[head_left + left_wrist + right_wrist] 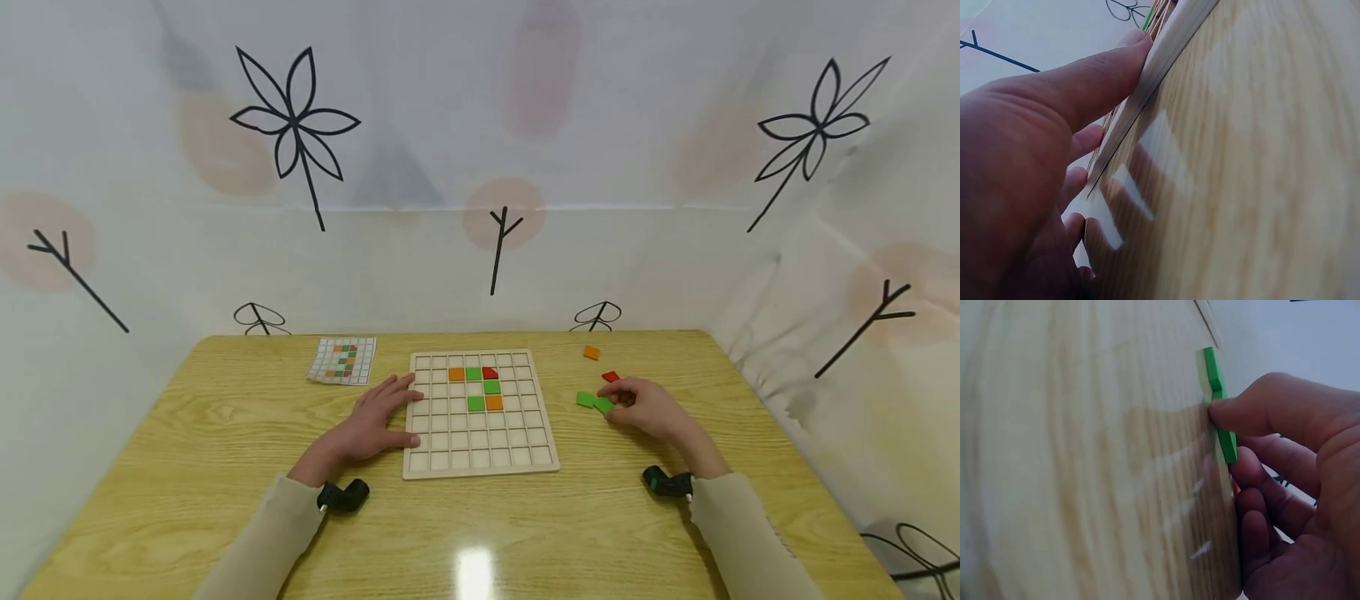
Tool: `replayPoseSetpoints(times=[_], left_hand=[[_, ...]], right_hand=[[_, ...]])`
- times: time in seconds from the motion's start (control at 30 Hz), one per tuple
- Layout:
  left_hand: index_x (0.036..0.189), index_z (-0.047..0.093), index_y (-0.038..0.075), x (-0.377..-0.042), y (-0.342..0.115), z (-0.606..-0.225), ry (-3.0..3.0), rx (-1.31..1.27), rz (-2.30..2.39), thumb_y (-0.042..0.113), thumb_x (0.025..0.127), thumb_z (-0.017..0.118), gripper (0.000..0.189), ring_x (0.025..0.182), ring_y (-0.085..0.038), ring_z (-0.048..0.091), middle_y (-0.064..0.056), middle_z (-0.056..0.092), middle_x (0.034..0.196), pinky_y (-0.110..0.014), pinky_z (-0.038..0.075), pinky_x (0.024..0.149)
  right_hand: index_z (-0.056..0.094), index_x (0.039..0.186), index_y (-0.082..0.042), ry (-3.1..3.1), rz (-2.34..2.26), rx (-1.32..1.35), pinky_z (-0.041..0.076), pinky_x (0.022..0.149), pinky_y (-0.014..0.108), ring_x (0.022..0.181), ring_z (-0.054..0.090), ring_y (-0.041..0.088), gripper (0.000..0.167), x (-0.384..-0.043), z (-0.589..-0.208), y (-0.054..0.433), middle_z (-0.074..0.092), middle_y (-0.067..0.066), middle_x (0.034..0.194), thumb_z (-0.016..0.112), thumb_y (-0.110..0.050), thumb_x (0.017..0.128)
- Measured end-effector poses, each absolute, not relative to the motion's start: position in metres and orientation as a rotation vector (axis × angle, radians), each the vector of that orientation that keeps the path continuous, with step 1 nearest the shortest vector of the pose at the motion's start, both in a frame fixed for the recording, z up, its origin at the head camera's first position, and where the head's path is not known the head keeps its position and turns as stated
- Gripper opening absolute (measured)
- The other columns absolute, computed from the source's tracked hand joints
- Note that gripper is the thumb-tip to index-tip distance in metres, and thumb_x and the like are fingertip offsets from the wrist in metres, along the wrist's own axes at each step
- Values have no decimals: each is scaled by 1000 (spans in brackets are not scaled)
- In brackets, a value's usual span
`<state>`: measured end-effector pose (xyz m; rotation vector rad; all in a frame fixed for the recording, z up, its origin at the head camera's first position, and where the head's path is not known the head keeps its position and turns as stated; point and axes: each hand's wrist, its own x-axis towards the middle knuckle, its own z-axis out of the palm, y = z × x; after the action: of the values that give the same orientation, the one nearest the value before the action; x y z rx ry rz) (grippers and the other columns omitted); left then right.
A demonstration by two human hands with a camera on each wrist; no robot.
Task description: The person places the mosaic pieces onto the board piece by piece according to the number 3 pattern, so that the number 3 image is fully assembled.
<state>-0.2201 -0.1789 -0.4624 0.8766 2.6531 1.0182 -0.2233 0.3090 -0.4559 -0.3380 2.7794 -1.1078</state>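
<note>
- Beige sleeves (pixel 258 537), nearer the camera than either hand's fingers.
- Left hand (pixel 362 429): fingers spread, gripping nothing, touching the left rim of a grid board (pixel 480 439), six coloured tiles (pixel 491 387) in it to their right; a patterned sheet (pixel 345 361) lies just beyond them.
- Right hand (pixel 654 410): thumb and fingers nearly together, pinching a green tile (pixel 603 406); another green tile (pixel 585 400) just left of them, a red tile (pixel 611 377) by the fingertips, an orange tile (pixel 592 353) farther beyond.
</note>
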Motion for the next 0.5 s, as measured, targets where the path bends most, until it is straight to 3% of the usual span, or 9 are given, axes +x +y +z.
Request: replayPoseSetpoints(times=[0.5], left_hand=[[144, 50, 12, -221, -179, -465, 2663, 873, 1012, 38, 90, 75, 65, 150, -38, 6, -11, 20, 164, -68, 6, 110]], right_hand=[[65, 109, -4, 2787, -1117, -352, 44, 72, 28, 83, 51, 20, 33, -227, -459, 307, 59, 6, 95, 79, -12, 79]])
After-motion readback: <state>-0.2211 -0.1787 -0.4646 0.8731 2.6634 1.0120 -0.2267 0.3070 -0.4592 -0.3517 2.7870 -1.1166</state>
